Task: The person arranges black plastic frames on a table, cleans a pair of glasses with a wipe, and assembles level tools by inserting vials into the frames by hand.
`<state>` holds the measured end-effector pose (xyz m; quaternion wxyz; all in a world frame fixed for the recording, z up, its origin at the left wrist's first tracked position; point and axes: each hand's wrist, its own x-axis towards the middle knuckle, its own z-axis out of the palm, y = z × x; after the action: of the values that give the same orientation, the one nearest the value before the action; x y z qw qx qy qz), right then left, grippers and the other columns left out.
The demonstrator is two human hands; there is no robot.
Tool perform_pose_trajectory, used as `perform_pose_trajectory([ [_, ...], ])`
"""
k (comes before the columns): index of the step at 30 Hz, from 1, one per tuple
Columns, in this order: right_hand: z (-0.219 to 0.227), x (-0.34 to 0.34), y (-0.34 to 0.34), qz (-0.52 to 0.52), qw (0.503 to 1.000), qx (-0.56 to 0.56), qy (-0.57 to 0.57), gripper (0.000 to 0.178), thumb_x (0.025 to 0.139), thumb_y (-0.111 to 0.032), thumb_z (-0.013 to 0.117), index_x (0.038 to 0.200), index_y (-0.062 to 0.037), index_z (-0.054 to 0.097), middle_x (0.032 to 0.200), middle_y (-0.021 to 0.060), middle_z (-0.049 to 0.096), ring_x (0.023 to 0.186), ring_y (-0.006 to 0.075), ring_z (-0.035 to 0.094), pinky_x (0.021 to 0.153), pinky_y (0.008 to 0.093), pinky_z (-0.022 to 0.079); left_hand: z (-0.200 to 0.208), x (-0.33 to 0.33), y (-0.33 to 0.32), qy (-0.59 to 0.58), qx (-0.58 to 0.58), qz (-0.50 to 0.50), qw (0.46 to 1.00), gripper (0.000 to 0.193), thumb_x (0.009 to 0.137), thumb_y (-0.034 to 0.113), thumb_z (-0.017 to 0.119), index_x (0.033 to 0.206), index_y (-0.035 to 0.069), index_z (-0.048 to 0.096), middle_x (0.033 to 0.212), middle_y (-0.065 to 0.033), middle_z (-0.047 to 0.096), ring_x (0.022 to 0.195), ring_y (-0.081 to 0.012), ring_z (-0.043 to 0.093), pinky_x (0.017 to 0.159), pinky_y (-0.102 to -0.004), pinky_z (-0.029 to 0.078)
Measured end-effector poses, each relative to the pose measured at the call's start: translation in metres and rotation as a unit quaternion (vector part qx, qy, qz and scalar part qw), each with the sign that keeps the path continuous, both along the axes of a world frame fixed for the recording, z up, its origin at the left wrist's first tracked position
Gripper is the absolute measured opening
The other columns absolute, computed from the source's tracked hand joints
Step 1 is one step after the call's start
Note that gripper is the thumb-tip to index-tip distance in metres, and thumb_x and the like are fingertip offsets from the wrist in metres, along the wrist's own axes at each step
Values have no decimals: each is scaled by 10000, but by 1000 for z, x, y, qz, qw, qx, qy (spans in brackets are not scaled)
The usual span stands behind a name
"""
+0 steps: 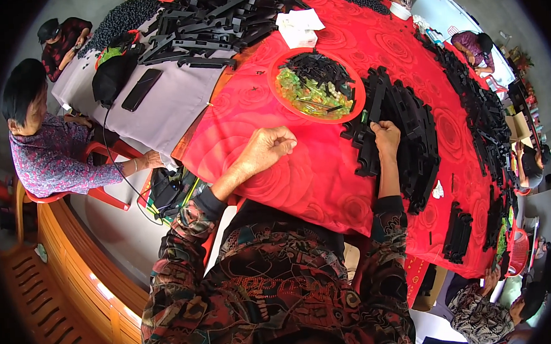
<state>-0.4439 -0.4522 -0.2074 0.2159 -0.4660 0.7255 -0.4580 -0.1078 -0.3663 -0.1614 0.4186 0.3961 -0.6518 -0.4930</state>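
Observation:
My left hand point(267, 150) hovers over the red tablecloth with its fingers curled and the thumb pressed against them; anything in them is too small or hidden to make out. On the right, my right hand point(386, 137) has its fingers closed at the edge of a black plastic strip point(366, 148), which lies against a pile of similar black strips point(418, 142). A small green piece point(364, 115) shows just beyond the fingertips. Past both hands sits an orange-red bowl point(274, 100) of small green-yellow pieces point(312, 95) and black parts point(320, 67).
A white tissue box point(299, 30) stands behind the bowl. Many black strips point(217, 19) are heaped at the far left, near a phone point(141, 90) and a black cap point(110, 81). A person point(56, 140) sits to my left; others work around the table. More strips point(458, 234) lie right.

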Motion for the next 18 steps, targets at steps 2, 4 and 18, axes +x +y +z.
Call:
perform_pose_trajectory([
  [2, 23, 17, 12, -11, 987, 35, 159, 215, 720, -161, 688, 834, 0, 603, 736, 144, 614, 710, 281, 621, 654, 391, 485, -11, -3, 3, 14, 12, -5, 1000, 78, 842, 57, 590, 833, -19, 602, 667, -29, 576, 636, -70, 538, 586, -248, 456],
  [4, 35, 31, 22, -35, 968, -43, 244, 175, 734, -155, 676, 821, -23, 601, 743, 130, 596, 728, 296, 609, 644, 405, 482, -18, -5, 5, -20, -11, 3, 1000, 73, 834, 58, 597, 834, -15, 602, 664, -49, 574, 627, -82, 543, 581, -259, 454],
  [18, 48, 132, -58, 370, 849, 25, 376, 101, 695, -73, 660, 792, -55, 637, 822, 175, 587, 833, 329, 599, 723, 418, 473, -30, -9, 19, -57, -10, 17, 998, 87, 828, 69, 601, 865, -9, 600, 725, -120, 584, 636, -162, 577, 596, -302, 453],
])
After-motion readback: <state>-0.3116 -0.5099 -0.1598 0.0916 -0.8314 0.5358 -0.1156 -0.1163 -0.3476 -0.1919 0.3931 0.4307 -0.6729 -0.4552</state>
